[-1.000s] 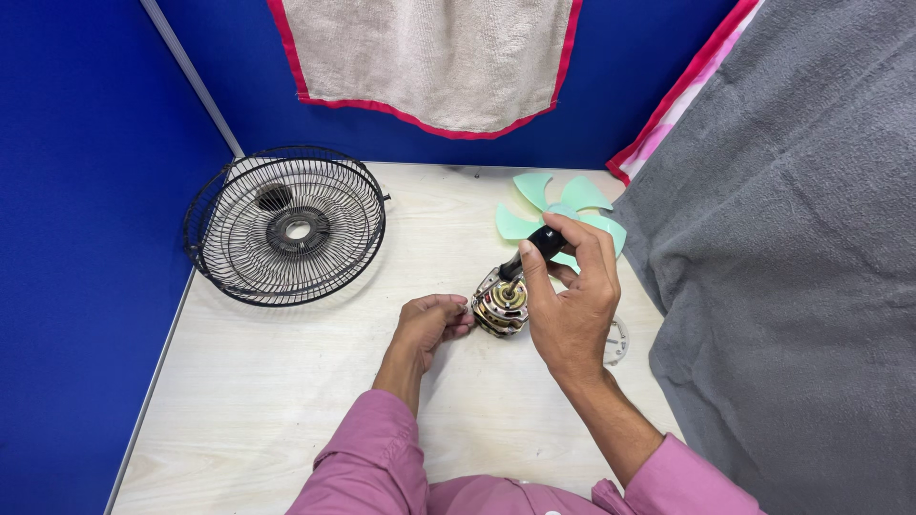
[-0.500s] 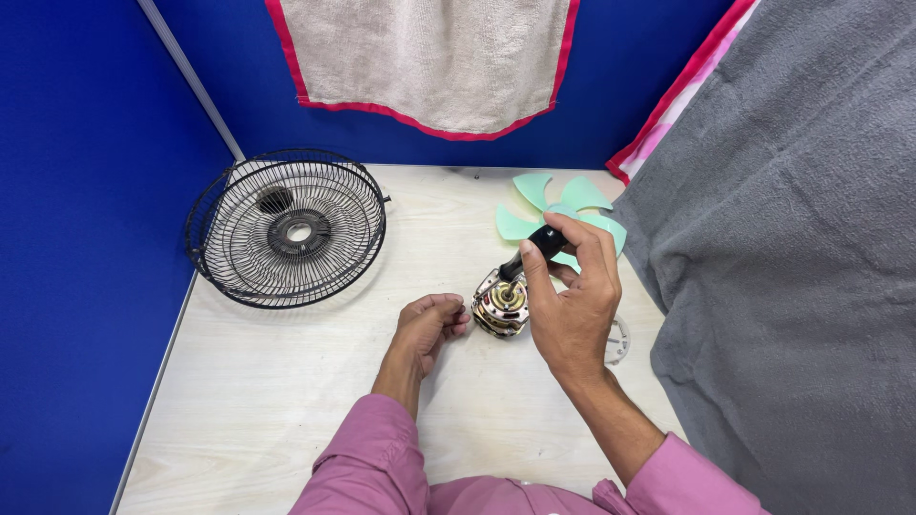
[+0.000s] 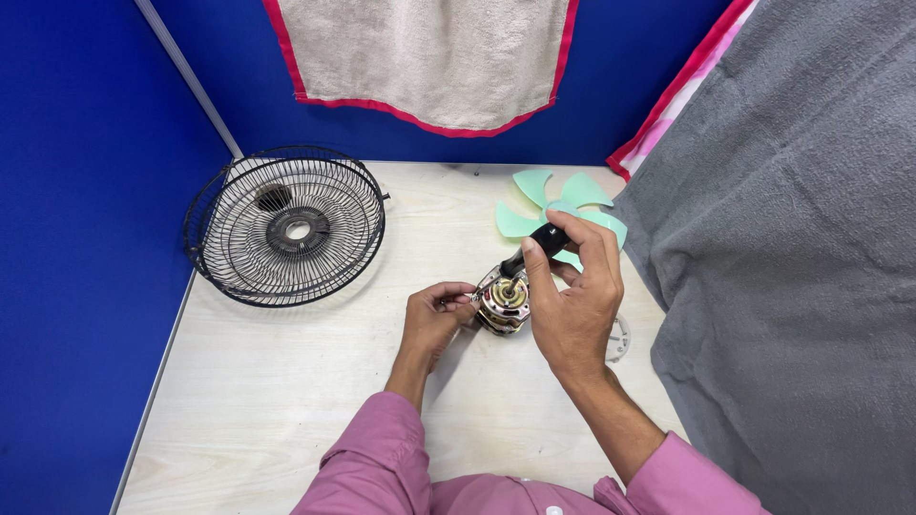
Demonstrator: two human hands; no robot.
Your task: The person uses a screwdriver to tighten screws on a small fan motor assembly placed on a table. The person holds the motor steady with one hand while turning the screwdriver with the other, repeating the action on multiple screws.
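A small fan motor (image 3: 503, 303) with copper windings and a metal shaft stands on the pale wooden table (image 3: 315, 381). My left hand (image 3: 434, 315) pinches its left edge with closed fingers. A black-handled screwdriver (image 3: 536, 245) is gripped in my right hand (image 3: 572, 300), its tip slanting down onto the motor's top. Behind my right hand lies a mint-green fan blade (image 3: 558, 205), partly hidden by the fingers.
A black wire fan guard (image 3: 286, 226) lies at the table's back left. A white plastic ring (image 3: 618, 339) peeks out by my right wrist. Blue walls enclose the left and back, with a beige towel (image 3: 429, 57) hanging. A grey blanket (image 3: 792, 267) covers the right side.
Both hands stay on the motor and screwdriver; only slight shifts of the left fingers along the motor's edge.
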